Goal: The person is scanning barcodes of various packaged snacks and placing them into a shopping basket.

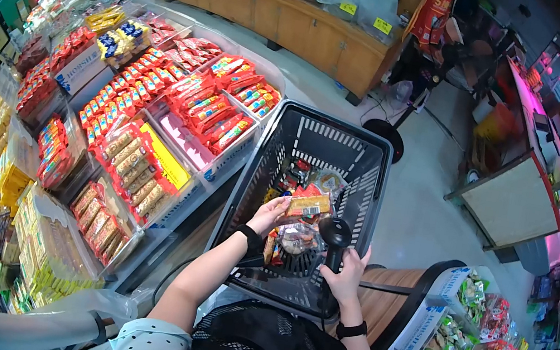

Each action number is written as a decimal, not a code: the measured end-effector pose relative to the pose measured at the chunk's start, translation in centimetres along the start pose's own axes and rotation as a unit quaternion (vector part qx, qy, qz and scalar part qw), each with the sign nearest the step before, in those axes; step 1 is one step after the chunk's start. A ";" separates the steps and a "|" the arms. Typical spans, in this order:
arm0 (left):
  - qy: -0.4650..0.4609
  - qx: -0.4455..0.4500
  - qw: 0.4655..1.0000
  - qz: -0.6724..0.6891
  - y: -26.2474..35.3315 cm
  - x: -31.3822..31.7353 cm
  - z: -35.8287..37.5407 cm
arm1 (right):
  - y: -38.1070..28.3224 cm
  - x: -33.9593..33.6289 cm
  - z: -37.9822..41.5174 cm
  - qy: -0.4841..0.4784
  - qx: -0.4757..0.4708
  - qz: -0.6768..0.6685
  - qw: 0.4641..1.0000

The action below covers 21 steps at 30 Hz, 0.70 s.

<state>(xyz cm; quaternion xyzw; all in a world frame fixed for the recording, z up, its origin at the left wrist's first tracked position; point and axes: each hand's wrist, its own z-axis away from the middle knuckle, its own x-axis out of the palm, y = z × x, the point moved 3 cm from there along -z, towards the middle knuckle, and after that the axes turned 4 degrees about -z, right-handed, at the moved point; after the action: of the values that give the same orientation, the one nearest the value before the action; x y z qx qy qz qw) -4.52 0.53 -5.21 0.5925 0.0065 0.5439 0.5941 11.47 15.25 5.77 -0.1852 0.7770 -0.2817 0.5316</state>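
Note:
My left hand point(269, 215) is closed on the end of a wrapped snack bar point(309, 206), golden-brown with a barcode label facing up. In my right hand point(346, 275) is a black handheld barcode scanner point(335, 235), gripped by its handle, its head close to the bar's right end. Both hands are over a black plastic shopping basket point(377, 162) with slotted walls. Several packaged snacks point(299, 239) lie in the bottom of the basket, partly hidden by my left hand and the bar. Each wrist wears a black band.
On the left, a display stand holds bins of red-wrapped snacks point(129, 91) and bars point(136, 171). Bagged snacks point(443, 341) fill boxes at lower right. A wooden counter point(281, 19) stands behind, a white-fronted counter point(511, 202) at right. A round black stand base point(383, 136) is on the floor.

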 end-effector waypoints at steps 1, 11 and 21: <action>0.018 -0.009 1.000 0.006 0.3 0.0 0.5 | -0.1 -0.1 0.1 -0.005 0.001 0.002 1.000; 0.087 0.061 0.994 0.023 3.3 -0.8 2.3 | -0.5 -0.3 1.1 0.004 0.011 -0.014 1.000; 0.146 0.285 0.947 -0.026 12.4 1.6 10.8 | -0.7 -0.9 1.3 -0.006 0.051 -0.038 0.998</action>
<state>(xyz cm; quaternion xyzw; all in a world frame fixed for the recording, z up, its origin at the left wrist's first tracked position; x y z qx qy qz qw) -4.75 -9.56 7.84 0.6512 0.2628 0.5843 0.4067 12.98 14.92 6.49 -0.1893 0.7506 -0.3401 0.5339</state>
